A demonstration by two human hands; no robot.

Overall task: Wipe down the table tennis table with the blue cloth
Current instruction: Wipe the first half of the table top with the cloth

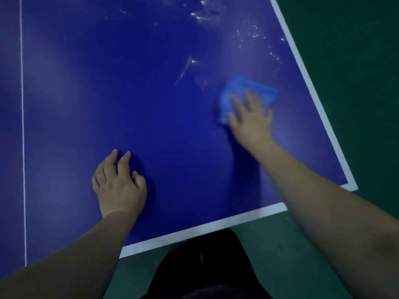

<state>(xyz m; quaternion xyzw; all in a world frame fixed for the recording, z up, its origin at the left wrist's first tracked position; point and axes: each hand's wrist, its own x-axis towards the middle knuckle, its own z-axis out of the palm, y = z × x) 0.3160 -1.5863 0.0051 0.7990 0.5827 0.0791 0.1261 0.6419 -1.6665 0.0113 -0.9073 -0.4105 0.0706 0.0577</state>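
Table fills most of the shot, dark blue with a white border and a thin centre line down the left. Green floor shows past the near-right corner. Left hand rests on the table near the front edge, fingers loosely bent, holding nothing. Right hand is flat with fingers spread, pressing down on the cloth, which sits bunched on the table's right side, near the border. Wet streaks and droplets glint further up, beyond the cloth. It's all a bit blurry around the cloth.
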